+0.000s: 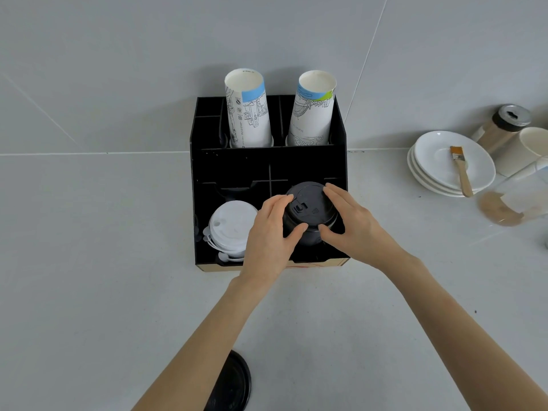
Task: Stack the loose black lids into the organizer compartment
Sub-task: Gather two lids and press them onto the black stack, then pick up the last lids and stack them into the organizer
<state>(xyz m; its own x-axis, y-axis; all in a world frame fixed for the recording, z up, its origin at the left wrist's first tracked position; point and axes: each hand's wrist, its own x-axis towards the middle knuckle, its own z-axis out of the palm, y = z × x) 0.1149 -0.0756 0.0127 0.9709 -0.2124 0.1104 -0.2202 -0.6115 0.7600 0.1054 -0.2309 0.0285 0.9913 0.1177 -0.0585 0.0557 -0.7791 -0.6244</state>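
A stack of black lids [310, 213] is being gripped from both sides by the left hand [271, 232] and right hand [353, 223], sitting in the organizer's [267, 161] front-right compartment. One more black lid [232, 384] is being left loose on the counter [89, 262].

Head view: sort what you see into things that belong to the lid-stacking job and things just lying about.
Part of the job:
black lid stack, held by left hand and right hand
organizer
loose black lid on the counter

Lying about:
white lids
paper cups
saucers
brush
shaker jar
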